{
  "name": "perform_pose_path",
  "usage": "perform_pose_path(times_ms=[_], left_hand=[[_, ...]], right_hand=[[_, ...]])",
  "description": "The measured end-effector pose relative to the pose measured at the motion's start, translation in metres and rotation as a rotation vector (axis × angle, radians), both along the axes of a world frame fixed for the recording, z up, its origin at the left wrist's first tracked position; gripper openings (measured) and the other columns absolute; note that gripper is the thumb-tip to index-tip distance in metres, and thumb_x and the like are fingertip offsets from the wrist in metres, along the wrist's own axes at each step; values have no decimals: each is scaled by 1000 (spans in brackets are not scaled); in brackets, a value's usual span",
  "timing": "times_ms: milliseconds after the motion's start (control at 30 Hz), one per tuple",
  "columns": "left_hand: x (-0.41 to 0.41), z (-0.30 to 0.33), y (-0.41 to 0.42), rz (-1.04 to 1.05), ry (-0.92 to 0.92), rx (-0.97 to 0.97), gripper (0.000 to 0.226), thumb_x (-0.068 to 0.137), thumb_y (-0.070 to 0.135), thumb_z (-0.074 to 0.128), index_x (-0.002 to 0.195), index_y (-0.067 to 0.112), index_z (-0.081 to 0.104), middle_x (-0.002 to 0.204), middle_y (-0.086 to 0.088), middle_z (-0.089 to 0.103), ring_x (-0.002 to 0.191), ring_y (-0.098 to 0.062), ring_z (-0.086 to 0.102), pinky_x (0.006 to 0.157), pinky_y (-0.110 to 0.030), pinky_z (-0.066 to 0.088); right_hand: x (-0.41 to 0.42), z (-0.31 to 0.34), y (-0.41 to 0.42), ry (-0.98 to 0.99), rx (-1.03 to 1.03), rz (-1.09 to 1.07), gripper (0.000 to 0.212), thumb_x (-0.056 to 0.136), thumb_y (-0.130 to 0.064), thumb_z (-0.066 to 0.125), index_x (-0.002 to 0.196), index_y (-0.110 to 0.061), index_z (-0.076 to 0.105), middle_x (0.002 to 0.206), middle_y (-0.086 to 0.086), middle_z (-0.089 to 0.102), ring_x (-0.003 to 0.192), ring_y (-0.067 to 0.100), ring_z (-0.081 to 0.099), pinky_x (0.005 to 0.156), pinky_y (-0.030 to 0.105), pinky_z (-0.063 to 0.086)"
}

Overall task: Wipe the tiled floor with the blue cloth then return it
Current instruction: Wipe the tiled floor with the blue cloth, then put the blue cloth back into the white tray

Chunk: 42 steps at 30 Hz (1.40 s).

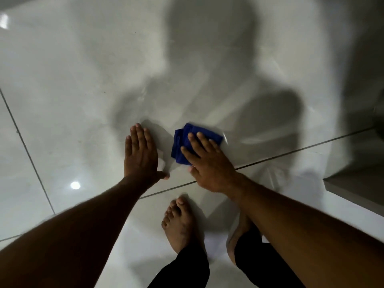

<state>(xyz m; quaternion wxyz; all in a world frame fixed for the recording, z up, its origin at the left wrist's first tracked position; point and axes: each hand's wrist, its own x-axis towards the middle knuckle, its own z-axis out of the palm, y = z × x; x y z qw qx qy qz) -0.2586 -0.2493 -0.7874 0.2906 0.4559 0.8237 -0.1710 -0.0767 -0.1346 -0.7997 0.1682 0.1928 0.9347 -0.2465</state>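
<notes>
A folded blue cloth (182, 140) lies on the glossy white tiled floor (72, 100) in the middle of the view. My right hand (209, 163) presses flat on top of it, fingers spread over its near half; the cloth's right edge looks blurred. My left hand (140, 152) rests flat on the bare tile just left of the cloth, palm down, fingers together, holding nothing. A narrow strip of tile separates the two hands.
My bare feet (180, 223) and black trouser legs stand just behind the hands. Dark grout lines (291, 151) cross the floor. A raised grey ledge or step (357, 183) sits at the right. My shadow falls across the tiles ahead.
</notes>
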Motion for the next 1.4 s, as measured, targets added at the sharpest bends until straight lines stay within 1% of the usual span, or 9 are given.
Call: perform_pose_path(times_ms=[167,467,600,667,767,900,1067,1233,1400], left_hand=[[16,8,0,51,30,-12,156,52,60,87,146,-4,-21,159,-31,-16,147,-43,-16,117,-48,-10],[35,77,24,603,-198,62,109,87,46,66,150,-6,-7,161,-28,-8,150,-39,-10,121,-45,-2],[20,197,52,1059,-519,103,77,91,54,55,138,-6,41,140,-21,48,123,-32,49,96,-38,43],[14,278,58,1202,-812,200,63,90,54,57,119,-2,59,121,-16,63,101,-25,57,79,-32,43],[2,409,61,1294,-1284,343,52,85,39,70,118,0,65,121,-17,69,108,-31,65,86,-35,51],[1,591,75,1184,-1270,515,49,70,30,83,111,5,70,114,-19,72,107,-35,67,90,-47,56],[39,761,104,955,-1154,657,36,84,21,74,119,16,67,112,-5,75,106,-26,69,89,-41,55],[64,829,135,645,-991,845,24,88,30,68,112,29,64,103,3,75,89,-8,71,68,-25,56],[87,853,161,398,-896,866,38,90,26,67,123,33,51,96,3,74,86,-7,71,69,-23,58]], right_hand=[[-15,14,33,-7,126,-455,70,79,-27,74,138,-9,41,130,16,57,117,37,52,92,49,45],[-54,75,40,-271,-376,-779,28,75,-19,71,97,-8,60,107,12,59,94,26,56,65,30,43],[-56,224,37,-34,-551,-862,20,77,-22,72,74,-21,53,68,-8,57,66,15,56,54,21,39],[-51,316,40,93,-579,-901,16,77,-20,71,79,-20,56,69,-10,58,63,12,55,52,17,40],[-33,458,49,225,-663,-983,26,77,-13,71,94,-27,57,80,-10,66,70,10,63,56,12,47],[-3,638,73,351,-692,-973,61,78,-14,75,128,-37,48,97,-5,73,86,10,70,71,24,58],[31,794,93,488,-546,-1011,37,81,-17,73,115,-25,61,103,-3,70,93,17,67,77,37,60],[60,857,101,667,-372,-1078,36,82,-24,72,115,-26,59,103,-5,67,87,4,64,60,11,52],[90,876,99,749,-168,-1135,35,81,-25,73,114,-19,62,100,-11,66,90,6,63,71,10,49]])
